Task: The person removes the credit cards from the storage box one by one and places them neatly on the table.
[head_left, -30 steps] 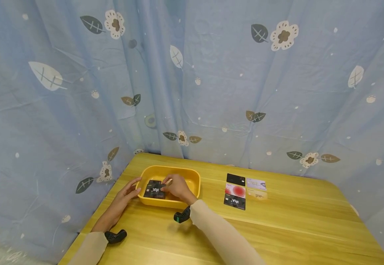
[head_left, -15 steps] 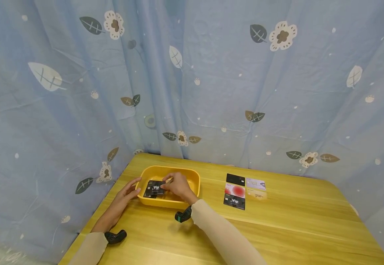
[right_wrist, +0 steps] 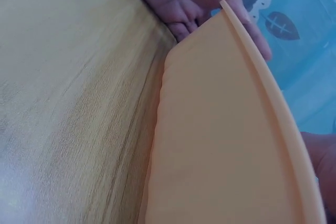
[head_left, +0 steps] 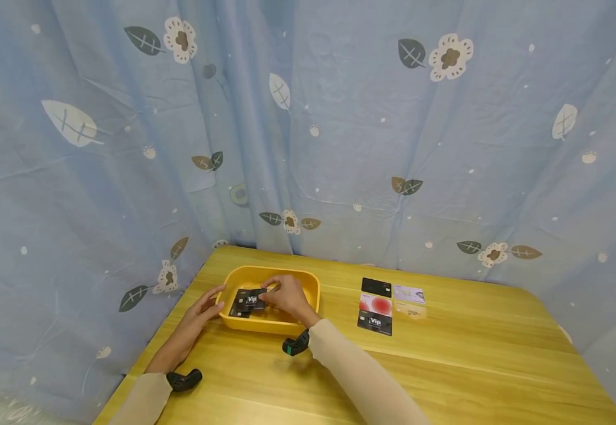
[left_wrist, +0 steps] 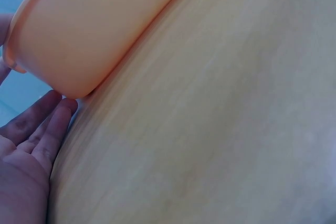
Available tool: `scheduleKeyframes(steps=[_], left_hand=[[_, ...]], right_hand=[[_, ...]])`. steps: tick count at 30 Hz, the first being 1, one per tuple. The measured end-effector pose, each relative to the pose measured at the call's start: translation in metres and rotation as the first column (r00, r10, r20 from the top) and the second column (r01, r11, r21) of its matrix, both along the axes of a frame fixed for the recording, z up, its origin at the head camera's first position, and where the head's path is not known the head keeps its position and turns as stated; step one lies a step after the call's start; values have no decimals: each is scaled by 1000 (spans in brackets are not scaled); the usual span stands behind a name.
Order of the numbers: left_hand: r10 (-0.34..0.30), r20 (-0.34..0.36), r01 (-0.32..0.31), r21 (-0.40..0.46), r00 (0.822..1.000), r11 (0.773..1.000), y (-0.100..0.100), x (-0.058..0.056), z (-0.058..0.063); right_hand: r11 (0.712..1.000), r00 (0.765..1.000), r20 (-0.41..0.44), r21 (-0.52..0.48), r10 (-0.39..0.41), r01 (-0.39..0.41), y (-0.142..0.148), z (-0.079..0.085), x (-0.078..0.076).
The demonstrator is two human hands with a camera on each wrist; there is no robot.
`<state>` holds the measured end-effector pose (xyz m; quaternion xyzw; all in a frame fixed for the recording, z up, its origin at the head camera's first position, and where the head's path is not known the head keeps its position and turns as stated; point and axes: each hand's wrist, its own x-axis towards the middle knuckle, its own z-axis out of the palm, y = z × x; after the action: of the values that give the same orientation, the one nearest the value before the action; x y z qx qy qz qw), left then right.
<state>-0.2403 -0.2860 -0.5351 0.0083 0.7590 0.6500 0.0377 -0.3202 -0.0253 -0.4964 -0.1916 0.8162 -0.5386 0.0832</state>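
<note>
A yellow plastic tray (head_left: pixel 268 326) with raised walls stands on the table. My left hand (head_left: pixel 195 319) holds its left end, with digits at the rim and other fingers low against the outer wall, as the left wrist view shows. Inside the tray, my right hand (head_left: pixel 289 297) pinches the right edge of a black Vip card (head_left: pixel 249 300) between thumb and fingers. Another dark card (head_left: pixel 239 312) lies partly hidden beneath it. The right wrist view shows mainly the tray's outer wall (right_wrist: pixel 215 129); the card is out of sight there.
Right of the tray, several cards lie in two columns: a black card (head_left: pixel 376 287), a red-and-white card (head_left: pixel 376 304), a black Vip card (head_left: pixel 374 322), a lilac card (head_left: pixel 409 294) and a gold card (head_left: pixel 410 310). A blue curtain (head_left: pixel 340 147) hangs behind the wooden table (head_left: pixel 472 354).
The right hand has lifted and shifted the pinched Vip card slightly up and across, uncovering more of the dark card below it. The left hand keeps its place on the tray.
</note>
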Motion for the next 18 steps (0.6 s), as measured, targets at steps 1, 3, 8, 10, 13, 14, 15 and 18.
scheduleKeyframes(steps=[1,3,8,10,13,14,15,18], left_hand=[[2,-1,-2,-4,1000,1000,0,0,0],[1,-3,-1,-13,1000,1000,0,0,0],[5,0,-5,-7,1000,1000,-1,-1,-2],[4,2,-4,-1,1000,1000,-1,-1,-2],[6,8,-6,9,1000,1000,0,-1,-3],[7,7,-7,9,1000,1000,0,-2,-3],[8,5,-8,7,1000,1000,0,-2,-3],[15,1,-15,3,1000,1000,0,-2,-3]], right_hand=[[1000,1000,-5,1,-2,2,0,1,0],[1000,1000,-14,-5,-4,4,1,2,1],[1000,999,-39,-5,-16,16,4,6,3],[1000,999,-42,-2,-19,19,6,9,3],[1000,999,-39,-10,-19,19,10,14,4],[1000,999,-40,-12,-21,20,11,16,4],[1000,999,-37,-17,-21,21,13,18,5],[999,1000,-22,-38,-18,17,20,20,5]])
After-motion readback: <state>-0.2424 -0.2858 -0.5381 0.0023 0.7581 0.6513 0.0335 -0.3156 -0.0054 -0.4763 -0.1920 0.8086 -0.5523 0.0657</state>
